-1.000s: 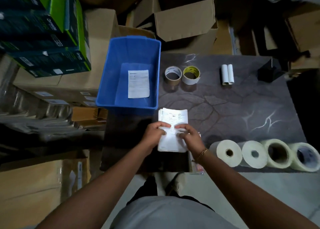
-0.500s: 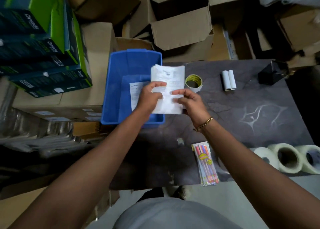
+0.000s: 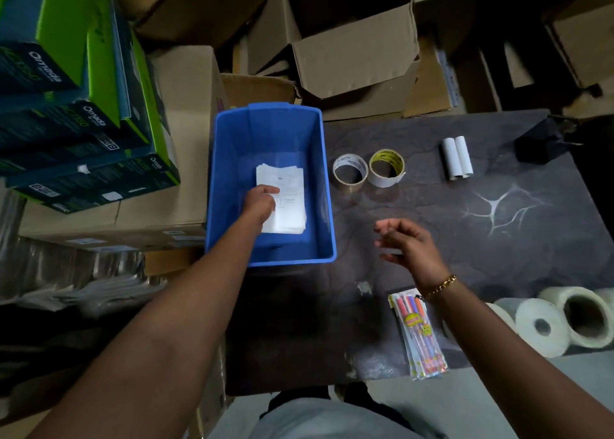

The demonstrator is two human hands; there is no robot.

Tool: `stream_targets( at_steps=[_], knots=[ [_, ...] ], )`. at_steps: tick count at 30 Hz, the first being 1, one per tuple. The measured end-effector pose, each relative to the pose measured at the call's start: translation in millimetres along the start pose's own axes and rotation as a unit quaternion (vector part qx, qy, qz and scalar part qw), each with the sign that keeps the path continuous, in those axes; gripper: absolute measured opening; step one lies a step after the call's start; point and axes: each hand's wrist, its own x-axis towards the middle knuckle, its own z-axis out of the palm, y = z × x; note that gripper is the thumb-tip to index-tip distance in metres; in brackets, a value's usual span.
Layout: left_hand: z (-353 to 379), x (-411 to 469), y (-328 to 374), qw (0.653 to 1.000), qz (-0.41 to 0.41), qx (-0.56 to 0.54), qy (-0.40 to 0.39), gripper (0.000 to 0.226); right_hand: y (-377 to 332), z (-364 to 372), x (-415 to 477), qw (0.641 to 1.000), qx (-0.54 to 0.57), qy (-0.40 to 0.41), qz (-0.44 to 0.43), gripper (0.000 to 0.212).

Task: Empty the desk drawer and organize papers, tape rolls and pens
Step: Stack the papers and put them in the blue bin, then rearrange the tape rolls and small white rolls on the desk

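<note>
A dark, marble-patterned counter [image 3: 465, 226] fills the middle and right of the frame, ringed by cardboard boxes [image 3: 355, 50] at the top and green boxes [image 3: 83, 113] at upper left. A blue bin [image 3: 327, 206] sits at the counter's left edge. Two tape rolls [image 3: 368, 169] stand just right of it, two white tubes [image 3: 457, 157] farther right, a pen pack [image 3: 419, 334] at lower centre, and large white rolls [image 3: 564, 322] at lower right. The left hand [image 3: 260, 202] reaches into the bin, its fingers [image 3: 270, 191] resting on the papers [image 3: 287, 202] on the bin's floor. The right hand [image 3: 408, 244] hovers over the counter, fingers loosely spread, empty.
</note>
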Motion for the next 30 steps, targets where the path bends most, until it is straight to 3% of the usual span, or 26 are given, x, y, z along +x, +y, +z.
stream_targets(
  at_steps=[3,11,15,21,26,30],
  knots=[
    [5.0,9.0,-4.8,1.000,-0.004,0.018,0.004,0.049,6.5,-15.3,-2.0,1.000,0.008,0.014,0.018,0.024],
    [16.0,-6.9,9.9,0.985,0.005,0.137,0.110,0.028,13.8,-40.1,6.6,0.998,-0.003,0.031,0.050,0.024],
    [30.0,-33.4,37.0,0.974,0.137,0.105,0.145,0.025,-0.2,-48.4,27.5,0.998,-0.037,0.018,0.038,0.024],
    [76.5,-87.2,82.3,0.927,0.318,0.096,0.177,0.020,-23.9,-67.1,73.6,0.993,-0.114,-0.024,-0.007,0.015],
    [133.5,-104.1,91.1,0.934,0.323,0.118,0.100,0.019,-30.7,-80.6,126.8,0.960,-0.257,-0.055,-0.093,0.028],
    [172.1,-79.3,80.1,0.924,0.266,0.272,0.032,0.052,-38.2,-84.6,158.9,0.904,-0.400,-0.032,-0.148,0.058]
  ],
)
